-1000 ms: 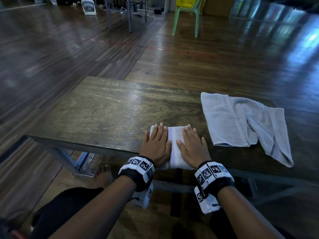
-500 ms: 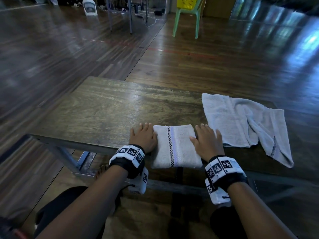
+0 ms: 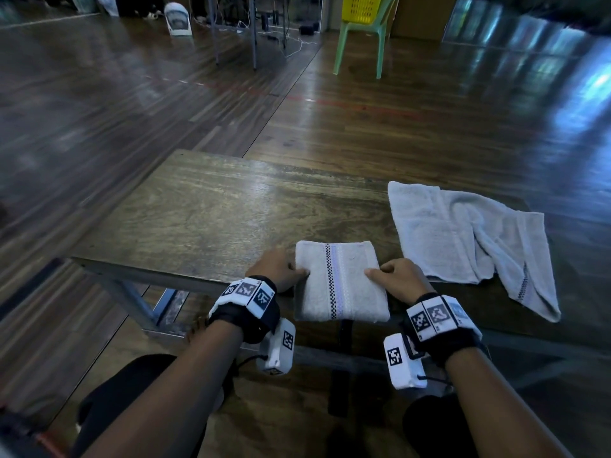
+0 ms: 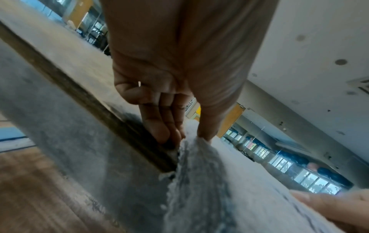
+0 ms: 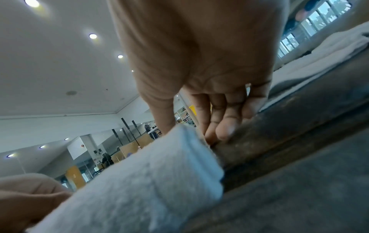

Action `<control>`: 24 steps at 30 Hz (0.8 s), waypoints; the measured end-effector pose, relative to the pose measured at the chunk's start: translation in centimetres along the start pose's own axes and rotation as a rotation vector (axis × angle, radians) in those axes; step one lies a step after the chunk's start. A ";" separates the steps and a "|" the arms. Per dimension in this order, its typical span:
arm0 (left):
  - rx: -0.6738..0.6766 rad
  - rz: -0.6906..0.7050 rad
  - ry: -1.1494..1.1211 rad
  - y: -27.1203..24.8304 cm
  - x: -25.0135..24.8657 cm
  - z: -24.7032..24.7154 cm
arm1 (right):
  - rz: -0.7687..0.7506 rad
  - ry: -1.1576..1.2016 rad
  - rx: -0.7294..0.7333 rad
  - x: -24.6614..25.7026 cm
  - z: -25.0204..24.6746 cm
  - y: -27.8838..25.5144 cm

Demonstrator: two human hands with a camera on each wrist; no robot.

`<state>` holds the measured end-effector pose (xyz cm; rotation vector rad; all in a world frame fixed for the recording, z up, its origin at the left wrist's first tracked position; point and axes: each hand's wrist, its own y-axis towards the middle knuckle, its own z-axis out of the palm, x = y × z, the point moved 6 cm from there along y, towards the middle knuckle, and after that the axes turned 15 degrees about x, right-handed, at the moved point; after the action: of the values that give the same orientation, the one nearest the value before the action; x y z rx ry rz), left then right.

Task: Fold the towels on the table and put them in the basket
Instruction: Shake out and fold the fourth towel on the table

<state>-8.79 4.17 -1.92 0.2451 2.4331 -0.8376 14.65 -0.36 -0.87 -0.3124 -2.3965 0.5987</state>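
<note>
A folded white towel (image 3: 340, 282) with a checkered stripe lies at the near edge of the wooden table (image 3: 211, 209). My left hand (image 3: 281, 269) pinches its left side, thumb on top and fingers underneath, as the left wrist view shows on the folded towel (image 4: 197, 165). My right hand (image 3: 396, 277) pinches its right side the same way, which the right wrist view confirms on the folded towel (image 5: 159, 170). A second, unfolded grey-white towel (image 3: 463, 236) lies crumpled on the table to the right. A yellow basket (image 3: 362, 8) sits on a green chair far across the floor.
The green plastic chair (image 3: 360, 44) stands at the back of the room on the wooden floor. Metal table legs (image 3: 231, 28) and cables lie at the far left back, beside a white fan (image 3: 178, 18). My knees are under the table's near edge.
My hands slid off the top of the folded towel outward to its left and right sides. They now pinch both side edges, and the towel sits slightly nearer the table's front edge.
</note>
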 end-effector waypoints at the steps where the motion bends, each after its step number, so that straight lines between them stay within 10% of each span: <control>1: 0.007 -0.002 -0.014 0.1 0.0 0.1 | 0.006 0.026 -0.003 0.0 0.1 0.1; 24: 0.080 0.057 -0.695 -3.3 -1.2 1.5 | 0.062 0.930 0.187 -1.5 1.8 -2.9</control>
<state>-8.25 0.62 -0.59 0.0366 1.7399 -0.8247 14.40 -4.01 -1.50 -0.4595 -1.4351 0.5369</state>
